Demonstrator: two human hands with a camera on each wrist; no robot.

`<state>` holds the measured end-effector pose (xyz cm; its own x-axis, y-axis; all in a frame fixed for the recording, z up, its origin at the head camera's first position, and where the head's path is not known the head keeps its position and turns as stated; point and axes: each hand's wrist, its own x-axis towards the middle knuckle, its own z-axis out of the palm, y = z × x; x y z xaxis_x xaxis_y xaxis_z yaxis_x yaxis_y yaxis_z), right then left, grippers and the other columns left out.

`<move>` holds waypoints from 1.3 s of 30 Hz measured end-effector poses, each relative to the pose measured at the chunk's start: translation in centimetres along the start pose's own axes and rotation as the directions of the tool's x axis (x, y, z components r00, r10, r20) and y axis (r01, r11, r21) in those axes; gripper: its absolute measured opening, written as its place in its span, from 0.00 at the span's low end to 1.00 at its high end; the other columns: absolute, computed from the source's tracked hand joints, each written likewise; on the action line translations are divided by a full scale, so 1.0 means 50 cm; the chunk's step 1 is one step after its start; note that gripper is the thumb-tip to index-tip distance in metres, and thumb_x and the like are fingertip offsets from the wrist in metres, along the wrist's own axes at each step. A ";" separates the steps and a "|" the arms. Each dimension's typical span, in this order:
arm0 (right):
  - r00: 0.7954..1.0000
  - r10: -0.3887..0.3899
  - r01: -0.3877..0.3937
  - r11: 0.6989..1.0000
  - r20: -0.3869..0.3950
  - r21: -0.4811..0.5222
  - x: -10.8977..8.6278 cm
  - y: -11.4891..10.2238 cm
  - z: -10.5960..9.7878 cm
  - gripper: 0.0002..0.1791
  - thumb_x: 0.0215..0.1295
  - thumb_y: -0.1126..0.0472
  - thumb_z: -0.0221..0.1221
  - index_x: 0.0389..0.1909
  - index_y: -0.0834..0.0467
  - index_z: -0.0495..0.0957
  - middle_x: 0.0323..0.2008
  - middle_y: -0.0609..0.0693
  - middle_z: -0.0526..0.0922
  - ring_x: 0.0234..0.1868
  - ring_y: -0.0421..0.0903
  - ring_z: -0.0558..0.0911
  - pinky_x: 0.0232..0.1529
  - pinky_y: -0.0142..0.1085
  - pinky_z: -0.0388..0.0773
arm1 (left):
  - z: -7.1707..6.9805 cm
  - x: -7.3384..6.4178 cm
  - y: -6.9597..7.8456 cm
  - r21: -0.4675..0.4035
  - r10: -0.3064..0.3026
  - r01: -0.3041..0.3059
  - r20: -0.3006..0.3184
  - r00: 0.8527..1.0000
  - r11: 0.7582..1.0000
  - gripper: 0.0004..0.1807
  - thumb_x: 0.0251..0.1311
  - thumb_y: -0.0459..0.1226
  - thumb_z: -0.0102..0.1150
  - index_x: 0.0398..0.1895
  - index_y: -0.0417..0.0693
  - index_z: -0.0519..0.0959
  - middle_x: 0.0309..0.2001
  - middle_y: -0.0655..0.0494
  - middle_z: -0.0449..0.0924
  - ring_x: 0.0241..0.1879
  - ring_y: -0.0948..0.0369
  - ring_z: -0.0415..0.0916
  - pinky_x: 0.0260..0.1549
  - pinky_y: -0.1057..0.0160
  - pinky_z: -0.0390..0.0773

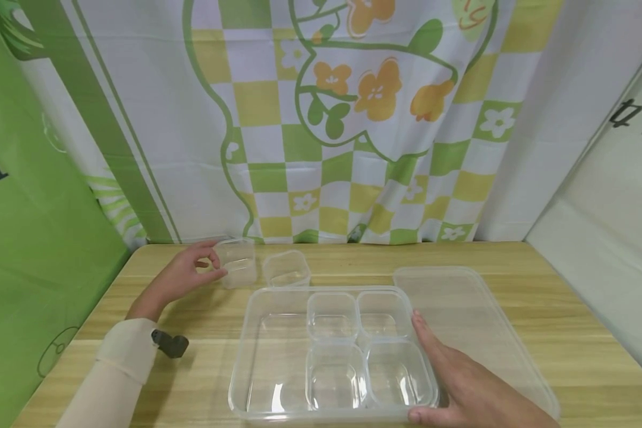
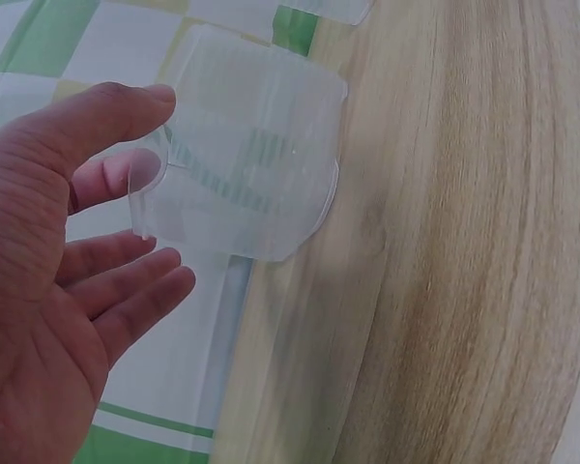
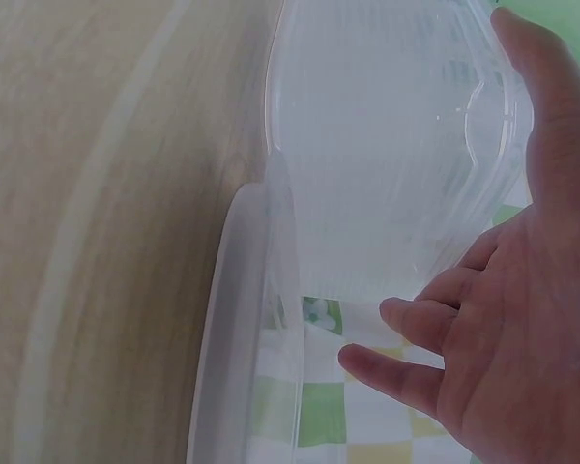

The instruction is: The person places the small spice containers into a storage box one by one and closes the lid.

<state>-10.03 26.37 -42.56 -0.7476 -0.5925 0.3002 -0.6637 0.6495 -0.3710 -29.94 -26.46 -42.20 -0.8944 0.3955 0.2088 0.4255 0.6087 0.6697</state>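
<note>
Left cup: it stood at the far left of the table (image 1: pixel 594 356), near the back edge and the hanging curtain (image 1: pixel 257 148); a poke from the front could, I judged, have slid it into the cloth.
Left hand (image 1: pixel 184 273): at the rim of the left cup (image 1: pixel 239 264), thumb and index finger apart, the rest loosely parted; I saw no firm pinch. A lift on so slight a hold might have let the smooth plastic slip or tip.
Second cup (image 1: pixel 287 270): just beside it, behind the box; a sideways swing could have knocked it.
Big box (image 1: pixel 238 362): front and centre, four small cups (image 1: pixel 334 377) filling its right part.
Right hand (image 1: pixel 460 380): fingers spread along the box's right side; too hard a push there would likely have skewed it leftward.
Lid (image 1: pixel 513 351): flat at the right, partly beneath my view of that hand; a dragging wrist could have shifted it.
</note>
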 end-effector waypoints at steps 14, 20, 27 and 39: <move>0.999 0.039 -0.039 0.999 -0.007 -0.019 -0.008 -0.005 0.002 0.69 0.56 0.32 0.71 0.82 0.64 0.41 0.79 0.65 0.53 0.72 0.61 0.64 0.69 0.18 0.41 | 0.004 -0.006 0.008 0.003 -0.037 0.037 -0.035 0.999 0.999 0.13 0.65 0.41 0.71 0.29 0.47 0.76 0.72 0.30 0.63 0.68 0.32 0.64 0.64 0.36 0.68; 0.999 0.035 -0.036 0.999 -0.018 -0.024 -0.010 -0.004 0.006 0.69 0.55 0.32 0.71 0.82 0.63 0.42 0.78 0.66 0.53 0.76 0.54 0.57 0.70 0.19 0.39 | 0.000 -0.013 0.011 -0.011 -0.063 0.063 -0.057 0.996 0.998 0.14 0.64 0.41 0.72 0.30 0.46 0.77 0.72 0.32 0.63 0.66 0.31 0.67 0.64 0.37 0.67; 0.999 0.033 -0.034 0.999 -0.023 -0.038 -0.008 -0.005 0.005 0.68 0.56 0.32 0.71 0.82 0.64 0.43 0.78 0.66 0.54 0.76 0.53 0.57 0.70 0.19 0.39 | -0.005 -0.026 0.008 -0.013 -0.038 0.037 -0.109 0.993 0.999 0.13 0.62 0.39 0.73 0.29 0.46 0.77 0.70 0.31 0.66 0.65 0.33 0.70 0.64 0.40 0.69; 0.999 0.010 -0.012 0.998 -0.039 -0.068 -0.007 -0.004 0.004 0.67 0.57 0.33 0.71 0.81 0.65 0.44 0.78 0.66 0.56 0.76 0.48 0.56 0.70 0.19 0.41 | -0.024 -0.057 0.032 0.016 -0.002 0.004 -0.153 0.988 1.000 0.12 0.61 0.36 0.74 0.29 0.48 0.77 0.69 0.33 0.69 0.63 0.34 0.72 0.61 0.43 0.73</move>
<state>-9.63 26.38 -42.77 -0.7542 -0.5672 0.3308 -0.6548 0.6873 -0.3144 -26.88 -27.45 -40.87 -0.9057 0.2846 0.3142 0.4239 0.6216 0.6587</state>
